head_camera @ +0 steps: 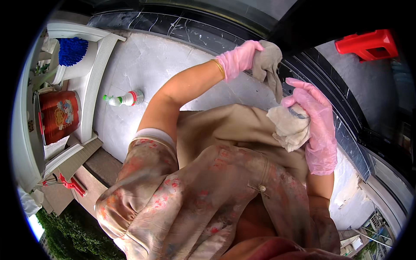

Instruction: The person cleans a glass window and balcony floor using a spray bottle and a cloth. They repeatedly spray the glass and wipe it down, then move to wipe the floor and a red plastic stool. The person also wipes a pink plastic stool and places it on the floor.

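Observation:
Both hands wear thin pink plastic gloves. My left hand point(240, 59), at the upper middle, pinches a grey cloth point(267, 61) that hangs down beside the black marble edging. My right hand point(313, 113), further right, has a crumpled off-white cloth point(289, 126) between its thumb and palm; a dark patch shows on that cloth. The two cloths are close to each other; whether they touch, I cannot tell. A white spray bottle point(131, 98) with a green and white head lies or stands on the grey tiled floor to the left.
Black marble edging point(195, 31) curves behind the hands. A red plastic object point(373, 45) is at the upper right. White ledges point(94, 84) on the left border a blue chenille mop or duster point(73, 51) and a red printed box or bag point(60, 115).

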The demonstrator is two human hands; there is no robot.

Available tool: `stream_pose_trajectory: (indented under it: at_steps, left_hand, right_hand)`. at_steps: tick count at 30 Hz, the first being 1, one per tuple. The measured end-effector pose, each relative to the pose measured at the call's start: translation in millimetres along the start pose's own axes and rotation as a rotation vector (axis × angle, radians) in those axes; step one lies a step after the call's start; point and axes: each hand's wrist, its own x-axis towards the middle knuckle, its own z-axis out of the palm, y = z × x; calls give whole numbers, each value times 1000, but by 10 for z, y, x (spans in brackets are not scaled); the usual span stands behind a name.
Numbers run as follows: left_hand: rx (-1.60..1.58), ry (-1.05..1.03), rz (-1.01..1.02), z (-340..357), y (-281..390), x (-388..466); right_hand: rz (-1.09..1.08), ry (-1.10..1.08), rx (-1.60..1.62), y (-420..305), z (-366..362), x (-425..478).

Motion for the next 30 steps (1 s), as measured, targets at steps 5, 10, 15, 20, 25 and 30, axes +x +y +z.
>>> stream_pose_trajectory:
  at_steps: [5,10,15,20,25,30]
  left_hand:
    - [-258,-21,238,-217,446,-1115]
    - [-235,-128,267,-166,349,-1750]
    - [503,18,303,582,1,-2160]
    - [1182,607,669,153,137,-2869]
    - [1307,2121,770,-1038,125,-4145]
    - [353,1834,10,-1695,-124,-4325]
  right_hand:
    - [-81,-71,-185,124,138,187]
    - [-27,-258,-200,395,650,427]
    - [36,-303,-68,663,915,672]
    - [298,-261,185,606,918,675]
    - [259,-176,198,406,946,491]
    - [481,-143,204,334,948,556]
